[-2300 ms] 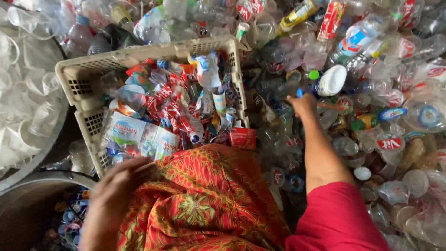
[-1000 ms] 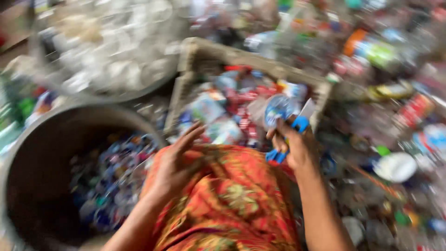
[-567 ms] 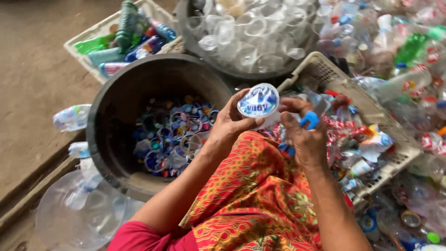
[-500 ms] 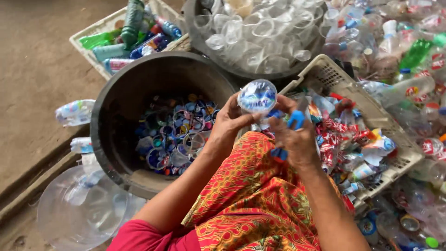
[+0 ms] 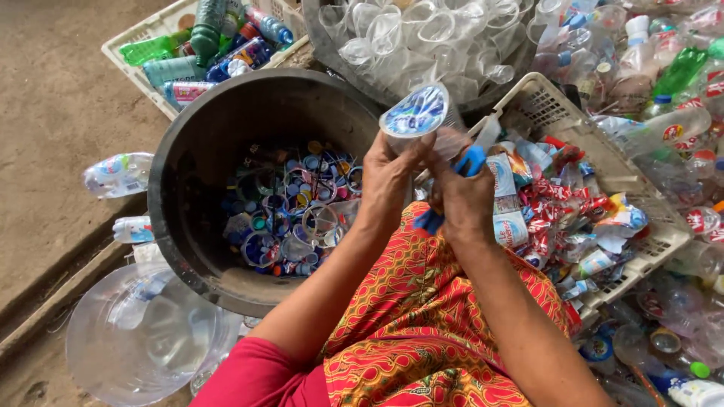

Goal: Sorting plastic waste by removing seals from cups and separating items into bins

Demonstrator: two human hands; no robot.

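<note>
**Both hands meet on a sealed plastic cup above the lap**

Left hand (image 5: 388,177) wraps its fingers round a clear plastic cup (image 5: 417,114), gripping it with the foil lid tipped up toward the camera. Right hand (image 5: 461,197) is closed round a blue-handled cutter (image 5: 460,175), whose pale blade rises toward 1 o'clock just beside the cup; whether the blade touches the cup cannot be told. The cup sits at the centre of the view, over the near rim of the tub.

Nearest, at 6 o'clock, lies the person's orange patterned skirt (image 5: 422,339). At 8 o'clock a large clear jug (image 5: 143,339) rests on the floor. At 9 o'clock stands a black round tub (image 5: 188,151), its bottom strewn with coloured caps and rings (image 5: 286,211). At 3 o'clock a white slatted crate (image 5: 641,188) holds torn red, white and blue labels (image 5: 558,211). Farther off, at 12 o'clock, a basin is heaped with clear cups (image 5: 407,38); at 11 o'clock a second crate (image 5: 128,45) carries bottles. Loose bottles (image 5: 679,68) pile up at 2 o'clock
</note>
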